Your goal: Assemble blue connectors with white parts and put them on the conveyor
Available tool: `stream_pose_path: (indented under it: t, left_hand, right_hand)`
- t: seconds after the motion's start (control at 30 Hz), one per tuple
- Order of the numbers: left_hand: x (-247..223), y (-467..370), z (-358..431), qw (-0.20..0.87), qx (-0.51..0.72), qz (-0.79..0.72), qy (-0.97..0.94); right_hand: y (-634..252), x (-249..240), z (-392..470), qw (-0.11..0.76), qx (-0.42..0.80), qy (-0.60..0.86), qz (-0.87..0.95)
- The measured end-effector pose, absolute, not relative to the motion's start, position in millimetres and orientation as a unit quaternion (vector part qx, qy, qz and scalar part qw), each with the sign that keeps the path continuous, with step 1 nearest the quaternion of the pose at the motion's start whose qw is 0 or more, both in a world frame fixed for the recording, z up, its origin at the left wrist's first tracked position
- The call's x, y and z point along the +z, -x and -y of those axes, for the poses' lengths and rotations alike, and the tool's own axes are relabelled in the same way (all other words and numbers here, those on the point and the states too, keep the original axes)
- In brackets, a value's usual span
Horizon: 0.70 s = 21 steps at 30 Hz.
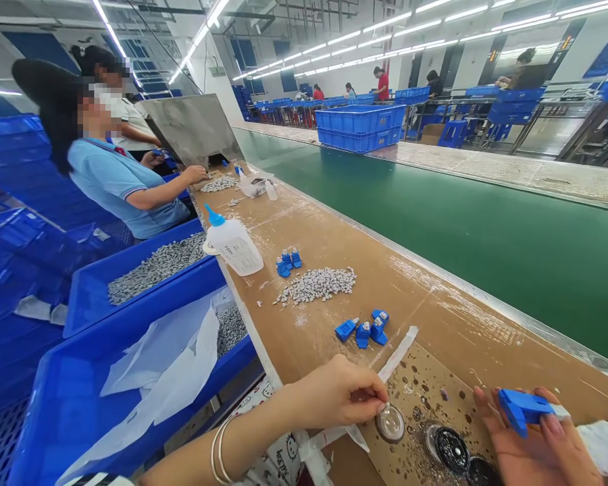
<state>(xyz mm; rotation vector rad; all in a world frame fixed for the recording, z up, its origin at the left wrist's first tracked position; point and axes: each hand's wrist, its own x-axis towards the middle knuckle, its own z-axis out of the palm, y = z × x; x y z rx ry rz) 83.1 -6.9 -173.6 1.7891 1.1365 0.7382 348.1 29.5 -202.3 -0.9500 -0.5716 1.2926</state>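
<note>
On the brown worktable [436, 297] beside a green conveyor [486, 223], left hand [334, 391] pinches perhaps a small part; right hand [532, 439] grips a blue clip [521, 408].

blue plastic clip [521, 408]: lying flat across right hand [532, 445] fingers
small clear dish [390, 423]: sitting upright on desk [436, 304], left hand [337, 391] fingertips touching

Left hand [337, 391] reaching in from lower left, forearm stretching diagonally across frame, wrist wearing 2 thin bangles. Fingers curling downward, thumb and fingertips pinching together at far right end of hand, palm facing down. Right hand [534, 439] lying at lower right, palm turning upward, fingers spreading loosely, thumb and forefinger gripping near top edge of hand. Both hands hovering well apart.
</note>
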Motion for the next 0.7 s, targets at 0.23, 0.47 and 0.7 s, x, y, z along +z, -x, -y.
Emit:
stream_pose_path:
  t: [0.23,0.47,0.7]
  left_hand:
    - [-172.2,-82.0,5.8,0.403,0.273,-0.455,-0.746]
    - [-168.5,-85.6,4.2,0.346,0.232,-0.45,-0.79]
    - [-162.3,-82.6,4.9,0.331,0.199,-0.446,-0.807]
  right_hand:
    - [-349.3,-202.9,-28.4,0.653,0.572,0.441,0.227]
    - [-337.6,-184.4,-28.6,0.653,0.552,0.49,0.169]
    - [-334.0,-183.7,-27.1,0.647,0.545,0.488,0.214]
